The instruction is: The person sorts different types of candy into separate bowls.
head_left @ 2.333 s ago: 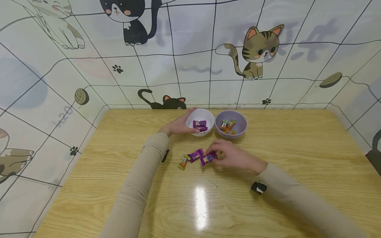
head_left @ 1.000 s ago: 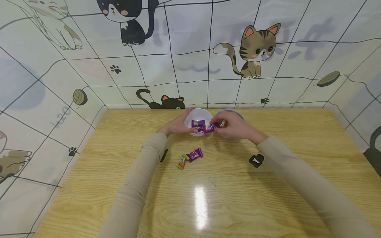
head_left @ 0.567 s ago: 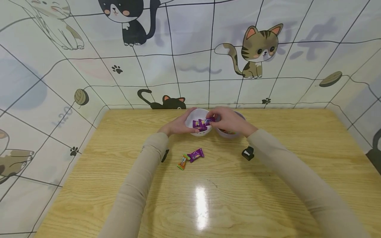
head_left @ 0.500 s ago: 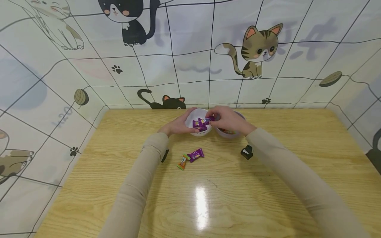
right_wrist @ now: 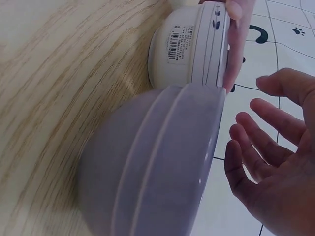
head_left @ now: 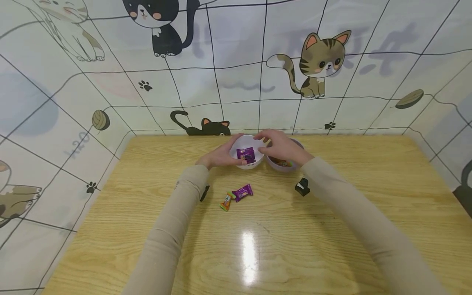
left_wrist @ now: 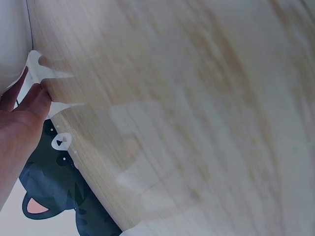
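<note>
My left hand (head_left: 221, 156) grips the white bowl (head_left: 244, 141) from its left side, thumb over the front rim and fingers round the back. In the left wrist view its fingertips reach the bowl's wall. Several purple-wrapped candies (head_left: 246, 154) lie inside that bowl. Above the two bowls is my right hand (head_left: 282, 147), holding nothing; its fingers are loosely spread in the right wrist view. It partly covers the lilac bowl (head_left: 284, 169), where orange-wrapped candies (head_left: 282, 162) show. On the table, a purple-wrapped candy (head_left: 243, 192) touches an orange-green-wrapped one (head_left: 227, 201).
The bowls stand side by side near the back edge of the wooden table (head_left: 350, 184). A cloth wall with printed cats (head_left: 324, 61) rises behind the table and along both sides. Black wrist cameras (head_left: 302, 187) sit below the sleeves.
My right hand carried a purple-wrapped candy from the table to the white bowl and let it go there. The candy now lies with the others. The left hand stayed on the bowl.
</note>
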The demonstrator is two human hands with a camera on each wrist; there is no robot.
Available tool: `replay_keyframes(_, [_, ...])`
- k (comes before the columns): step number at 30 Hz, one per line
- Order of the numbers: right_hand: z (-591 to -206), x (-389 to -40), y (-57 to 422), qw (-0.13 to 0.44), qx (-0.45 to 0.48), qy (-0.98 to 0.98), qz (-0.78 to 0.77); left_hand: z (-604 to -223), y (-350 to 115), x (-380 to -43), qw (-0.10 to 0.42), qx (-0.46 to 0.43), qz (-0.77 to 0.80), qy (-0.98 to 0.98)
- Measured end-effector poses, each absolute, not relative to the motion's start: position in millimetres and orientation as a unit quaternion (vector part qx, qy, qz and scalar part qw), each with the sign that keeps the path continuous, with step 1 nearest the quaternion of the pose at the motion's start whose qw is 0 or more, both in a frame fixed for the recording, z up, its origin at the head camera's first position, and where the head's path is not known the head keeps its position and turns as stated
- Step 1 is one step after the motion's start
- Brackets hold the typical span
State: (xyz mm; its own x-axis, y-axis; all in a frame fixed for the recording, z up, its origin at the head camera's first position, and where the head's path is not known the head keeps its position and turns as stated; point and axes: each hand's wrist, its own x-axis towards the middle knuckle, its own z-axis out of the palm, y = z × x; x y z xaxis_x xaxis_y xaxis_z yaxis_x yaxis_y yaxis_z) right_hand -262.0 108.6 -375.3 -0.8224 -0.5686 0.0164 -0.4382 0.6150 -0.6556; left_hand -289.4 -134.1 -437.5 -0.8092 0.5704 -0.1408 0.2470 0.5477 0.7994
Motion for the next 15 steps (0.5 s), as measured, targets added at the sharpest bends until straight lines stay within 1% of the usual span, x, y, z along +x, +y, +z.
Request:
replay_keyframes(10, [-386,-245,124,0.043,-0.315,0.887,-0.334,-437,-134,-290,0.194,0.243,0.413,0.856])
replay_keyframes(15, [-389,-232,124,0.031,-0.324,0.878,-0.350,-438,-133,-290,0.197,0.239,0.418,0.854])
